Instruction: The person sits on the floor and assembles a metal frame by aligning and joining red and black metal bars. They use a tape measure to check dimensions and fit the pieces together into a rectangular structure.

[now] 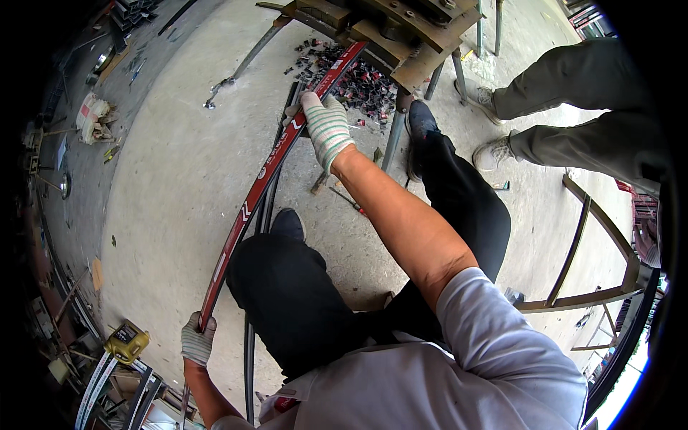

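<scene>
A long, narrow metal profile (247, 208) covered in red film with white printing slants across the view. Its far end rests in a heavy steel machine (423, 32) on legs. My right hand (326, 130), in a striped knit glove, is closed around the profile a short way from the machine. Lower down, my gloved left hand (197, 340) grips it near its near end. Beneath the red profile lie dark long bars (269, 204), partly hidden by it and my knee.
Small red and black offcuts (369, 89) are heaped under the machine. Another person's legs (566, 79) stand at the right, near a curved metal frame (609, 294) on the floor. At the lower left sits a yellow tool (127, 342) among scattered strips. A screwdriver-like tool (350, 202) lies by my feet.
</scene>
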`<state>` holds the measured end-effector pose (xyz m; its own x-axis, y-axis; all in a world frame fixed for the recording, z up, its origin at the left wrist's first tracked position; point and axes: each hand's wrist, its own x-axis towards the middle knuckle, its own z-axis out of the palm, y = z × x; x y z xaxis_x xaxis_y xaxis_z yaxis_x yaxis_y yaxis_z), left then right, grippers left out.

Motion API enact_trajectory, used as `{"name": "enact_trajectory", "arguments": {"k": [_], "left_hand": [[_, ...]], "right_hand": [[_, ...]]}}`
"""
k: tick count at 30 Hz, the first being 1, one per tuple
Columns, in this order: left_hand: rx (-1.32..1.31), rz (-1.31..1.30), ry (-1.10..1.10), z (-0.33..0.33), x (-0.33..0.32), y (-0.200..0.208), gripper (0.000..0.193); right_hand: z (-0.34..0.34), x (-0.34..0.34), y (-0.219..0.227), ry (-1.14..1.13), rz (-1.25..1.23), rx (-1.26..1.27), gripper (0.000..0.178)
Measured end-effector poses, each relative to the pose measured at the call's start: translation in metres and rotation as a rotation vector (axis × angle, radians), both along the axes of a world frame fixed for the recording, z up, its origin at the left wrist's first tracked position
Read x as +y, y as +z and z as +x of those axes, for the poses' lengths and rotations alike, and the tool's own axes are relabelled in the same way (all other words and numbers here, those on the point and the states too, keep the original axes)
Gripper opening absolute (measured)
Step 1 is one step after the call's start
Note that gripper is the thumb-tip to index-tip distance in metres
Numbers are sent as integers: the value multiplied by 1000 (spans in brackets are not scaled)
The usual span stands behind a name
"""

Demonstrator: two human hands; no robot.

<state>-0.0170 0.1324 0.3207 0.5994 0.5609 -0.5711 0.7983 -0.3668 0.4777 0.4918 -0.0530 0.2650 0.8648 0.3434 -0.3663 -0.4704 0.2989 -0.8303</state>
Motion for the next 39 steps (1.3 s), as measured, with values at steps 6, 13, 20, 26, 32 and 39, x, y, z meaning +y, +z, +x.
{"name": "enact_trajectory", "arguments": {"k": [6,13,20,26,32,39], "left_hand": [[-8,31,27,0,-7,7,41],[26,7,30,1,-12,28,43],[63,-22,34,8,-15,58,49],[31,-21,52,6,-15,72,47],[52,39,35,3,-13,74,42],[56,108,2,9,-23,72,43]], "right_hand": [[6,-2,-16,7,-77,-47,25],[6,-2,-13,6,-36,-32,21],[1,-8,29,-13,-2,80,25],[1,-10,35,8,-37,113,29],[4,-10,30,24,-19,91,31],[1,-12,30,-9,124,106,27]]}}
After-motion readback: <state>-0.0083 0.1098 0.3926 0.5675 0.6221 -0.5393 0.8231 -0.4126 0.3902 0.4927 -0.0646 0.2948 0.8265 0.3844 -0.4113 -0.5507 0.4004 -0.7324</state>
